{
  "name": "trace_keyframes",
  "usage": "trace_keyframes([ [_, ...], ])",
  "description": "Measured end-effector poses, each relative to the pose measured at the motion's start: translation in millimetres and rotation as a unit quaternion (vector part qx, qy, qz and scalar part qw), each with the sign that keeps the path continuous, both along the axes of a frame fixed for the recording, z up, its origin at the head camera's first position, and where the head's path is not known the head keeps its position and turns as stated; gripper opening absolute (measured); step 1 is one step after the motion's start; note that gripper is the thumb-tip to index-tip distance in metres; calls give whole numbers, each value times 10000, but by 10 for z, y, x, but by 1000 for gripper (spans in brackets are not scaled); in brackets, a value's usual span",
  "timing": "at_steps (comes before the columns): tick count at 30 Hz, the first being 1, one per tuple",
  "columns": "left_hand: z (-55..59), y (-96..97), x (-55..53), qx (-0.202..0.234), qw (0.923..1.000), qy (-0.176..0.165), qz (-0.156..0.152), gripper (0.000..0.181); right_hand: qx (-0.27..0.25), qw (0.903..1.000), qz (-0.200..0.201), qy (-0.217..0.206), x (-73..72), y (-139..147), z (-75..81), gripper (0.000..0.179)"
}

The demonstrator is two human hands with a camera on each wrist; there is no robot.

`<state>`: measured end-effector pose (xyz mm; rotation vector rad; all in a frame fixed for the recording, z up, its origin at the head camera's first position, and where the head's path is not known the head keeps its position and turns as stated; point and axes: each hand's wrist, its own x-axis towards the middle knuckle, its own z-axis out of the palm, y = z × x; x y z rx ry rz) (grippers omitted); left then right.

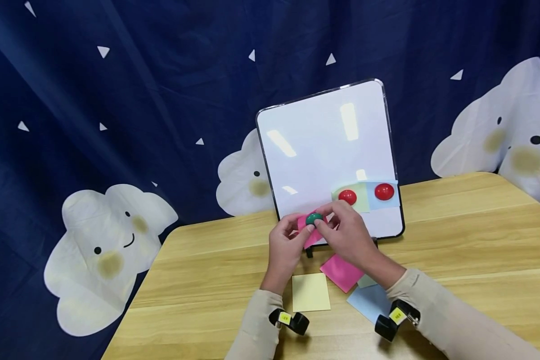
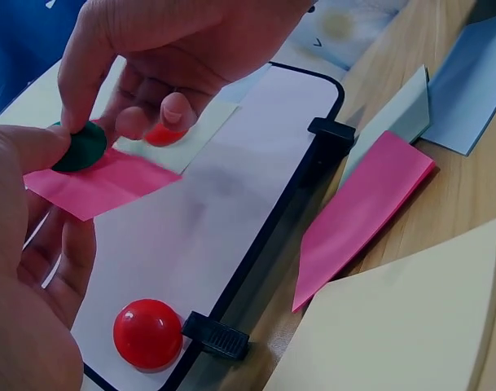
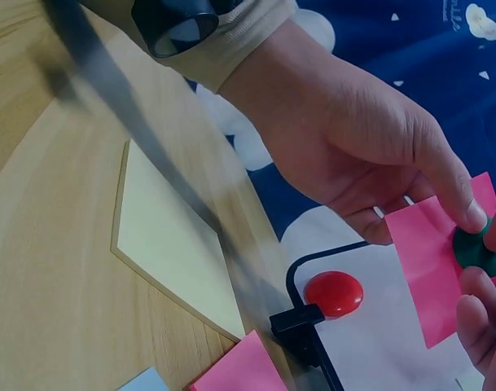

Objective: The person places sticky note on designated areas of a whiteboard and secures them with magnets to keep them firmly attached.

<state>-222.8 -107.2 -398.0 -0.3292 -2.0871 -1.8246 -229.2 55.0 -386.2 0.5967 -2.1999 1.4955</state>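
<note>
My left hand (image 1: 288, 245) holds a pink sticky note (image 3: 423, 269) by its side, in front of the lower part of a whiteboard (image 1: 319, 150). On the note lies a green round magnet (image 1: 314, 218), which my right hand (image 1: 348, 232) pinches between thumb and fingers. The left thumb (image 2: 40, 145) also touches the magnet's edge. Beside the hands, a pale green note (image 1: 362, 197) and a light blue note (image 1: 382, 202) are on the board under red magnets (image 1: 384, 192). Another red magnet (image 2: 148, 334) sits near the board's lower left corner.
On the wooden table (image 1: 207, 290) in front of the board lie a pale yellow pad (image 1: 311, 292), a pink pad (image 1: 342, 272), a blue pad (image 1: 369, 302) and a partly covered pale green one (image 2: 390, 122). Black feet (image 2: 217, 334) support the whiteboard. A dark blue cloud-print curtain (image 1: 162, 90) hangs behind.
</note>
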Motion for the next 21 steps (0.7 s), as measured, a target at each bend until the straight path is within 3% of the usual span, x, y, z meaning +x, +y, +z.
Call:
trace_keyframes([
  [12,-6,16,-12,-15,9997,-68,240,23,178,9998,-116,-43,-30,11,-18,14],
  [21,-33,1,-14,322,9993,-180,-54,28,194,9992,-318,161,-61,40,-26,15],
])
